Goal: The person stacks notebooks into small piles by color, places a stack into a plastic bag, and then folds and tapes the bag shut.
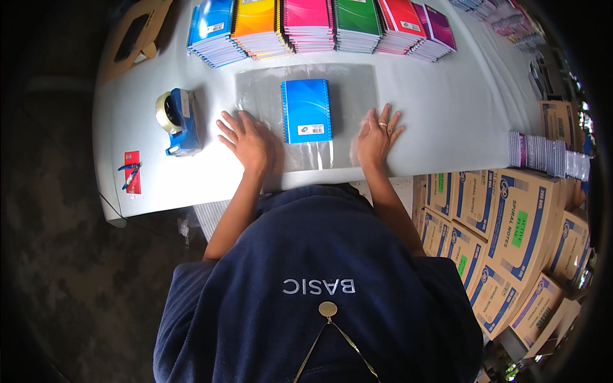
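A blue spiral notebook [306,110], or a small stack of them, lies on a clear plastic sheet [255,86] in the middle of the table. My left hand [244,142] rests with fingers spread on the left edge of the plastic. On the opposite edge my right hand [378,136] lies flat, its fingers apart and a ring on one of them. Neither hand touches the notebook or holds anything. Whether the plastic is a flat sheet or a bag I cannot tell.
Stacks of spiral notebooks [308,16] in several colours line the table's far side. Left stand a blue tape dispenser [182,121] and small pliers or cutters [131,172] on a red card [133,185]. Cardboard boxes [517,223] are piled at right. An open carton [131,38] sits far left.
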Demonstrator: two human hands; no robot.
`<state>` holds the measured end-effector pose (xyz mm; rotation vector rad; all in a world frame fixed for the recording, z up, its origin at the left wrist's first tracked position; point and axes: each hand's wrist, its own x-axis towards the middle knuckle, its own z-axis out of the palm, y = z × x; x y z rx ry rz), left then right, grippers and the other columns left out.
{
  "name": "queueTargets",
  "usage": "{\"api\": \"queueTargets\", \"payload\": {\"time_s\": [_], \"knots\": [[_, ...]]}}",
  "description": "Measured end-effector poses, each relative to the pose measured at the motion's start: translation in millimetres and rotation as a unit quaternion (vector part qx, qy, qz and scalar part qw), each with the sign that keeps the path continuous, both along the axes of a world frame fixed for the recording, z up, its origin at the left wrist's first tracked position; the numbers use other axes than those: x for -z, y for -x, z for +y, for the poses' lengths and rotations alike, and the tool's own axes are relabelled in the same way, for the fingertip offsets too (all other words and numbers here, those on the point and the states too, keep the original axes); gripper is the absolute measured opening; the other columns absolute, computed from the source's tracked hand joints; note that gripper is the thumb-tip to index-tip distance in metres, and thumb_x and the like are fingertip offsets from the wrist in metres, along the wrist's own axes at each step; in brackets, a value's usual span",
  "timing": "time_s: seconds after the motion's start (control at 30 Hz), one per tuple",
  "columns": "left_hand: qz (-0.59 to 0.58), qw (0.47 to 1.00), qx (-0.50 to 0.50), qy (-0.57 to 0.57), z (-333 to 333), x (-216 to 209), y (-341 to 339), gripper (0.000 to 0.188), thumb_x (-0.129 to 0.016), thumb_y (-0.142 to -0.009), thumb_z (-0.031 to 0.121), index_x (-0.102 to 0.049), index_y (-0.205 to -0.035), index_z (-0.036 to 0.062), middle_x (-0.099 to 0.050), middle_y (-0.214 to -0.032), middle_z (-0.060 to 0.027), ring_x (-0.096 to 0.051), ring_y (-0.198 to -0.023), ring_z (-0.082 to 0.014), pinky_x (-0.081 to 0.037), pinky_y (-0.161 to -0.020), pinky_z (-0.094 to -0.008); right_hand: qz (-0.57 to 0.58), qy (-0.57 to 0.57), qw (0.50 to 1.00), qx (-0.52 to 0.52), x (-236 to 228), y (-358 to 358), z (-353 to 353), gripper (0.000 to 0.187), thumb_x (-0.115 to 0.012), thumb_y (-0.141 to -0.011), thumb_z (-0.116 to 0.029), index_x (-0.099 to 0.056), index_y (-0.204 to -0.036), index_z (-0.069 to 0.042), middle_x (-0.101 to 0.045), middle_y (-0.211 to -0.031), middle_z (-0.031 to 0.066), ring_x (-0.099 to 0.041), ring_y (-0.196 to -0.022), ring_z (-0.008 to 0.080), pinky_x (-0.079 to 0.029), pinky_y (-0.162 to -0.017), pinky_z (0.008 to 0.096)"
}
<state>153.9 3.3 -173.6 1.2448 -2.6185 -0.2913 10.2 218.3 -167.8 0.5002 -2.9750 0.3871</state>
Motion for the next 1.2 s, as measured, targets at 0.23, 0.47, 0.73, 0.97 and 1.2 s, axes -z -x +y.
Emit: {"api": "queueTargets", "payload": {"time_s": [0.23, 0.47, 0.73, 0.97, 1.2], "knots": [[-0.004, 1.000, 0.020, -0.013, 4, -5, 6, 0.049, -0.041, -0.093, 0.028, -0.038, -0.138, 0.0087, -0.010, -0.149, -0.0282, 0.001, -0.137, -0.0484, -0.001, -0.108, -0.0604, 0.017, 0.066, 0.997, -0.043, 9, 1, -1, 0.037, -0.048, -0.090, -0.016, -0.054, -0.124, -0.002, -0.043, -0.139, 0.0128, -0.028, -0.135, 0.0331, -0.013, -0.112, 0.0482], [-0.005, 0.998, 0.048, 0.043, 4, -22, 8, 0.047, -0.049, -0.089, 0.019, -0.042, -0.135, 0.0147, -0.025, -0.145, -0.0251, -0.016, -0.136, -0.0431, -0.015, -0.108, -0.0557, 0.079, 0.207, 0.972, -0.076, 6, 3, -3, 0.030, -0.057, -0.083, -0.004, -0.061, -0.112, -0.004, -0.058, -0.118, 0.0121, -0.049, -0.116, 0.0315, -0.038, -0.098, 0.0413], [-0.047, 0.948, -0.013, -0.314, -15, -65, -17, 0.050, -0.069, -0.079, 0.031, -0.053, -0.117, 0.0031, -0.066, -0.081, -0.0094, -0.063, -0.071, -0.0241, -0.049, -0.067, -0.0372, -0.186, 0.434, 0.882, 0.009, -36, -32, 7, 0.032, -0.056, -0.085, -0.004, -0.054, -0.117, -0.003, -0.059, -0.110, 0.0122, -0.056, -0.099, 0.0250, -0.044, -0.088, 0.0375], [0.111, 0.716, -0.072, -0.685, -19, -96, -25, 0.024, -0.063, -0.087, 0.030, -0.061, -0.085, 0.0063, -0.064, -0.074, -0.0047, -0.058, -0.064, -0.0124, -0.045, -0.059, -0.0240, -0.797, 0.473, 0.342, 0.153, -68, -70, -10, 0.043, -0.045, -0.096, -0.033, -0.047, -0.119, 0.003, -0.059, -0.113, 0.0184, -0.061, -0.103, 0.0285, -0.052, -0.082, 0.0333], [0.107, 0.670, -0.103, -0.727, -27, -97, -25, 0.027, -0.060, -0.087, 0.035, -0.061, -0.088, 0.0076, -0.064, -0.078, -0.0049, -0.060, -0.071, -0.0133, -0.046, -0.066, -0.0275, -0.771, 0.488, 0.367, 0.181, -34, -102, -58, 0.046, -0.040, -0.097, -0.036, -0.048, -0.115, 0.007, -0.060, -0.109, 0.0220, -0.064, -0.097, 0.0318, -0.056, -0.077, 0.0399]]}}
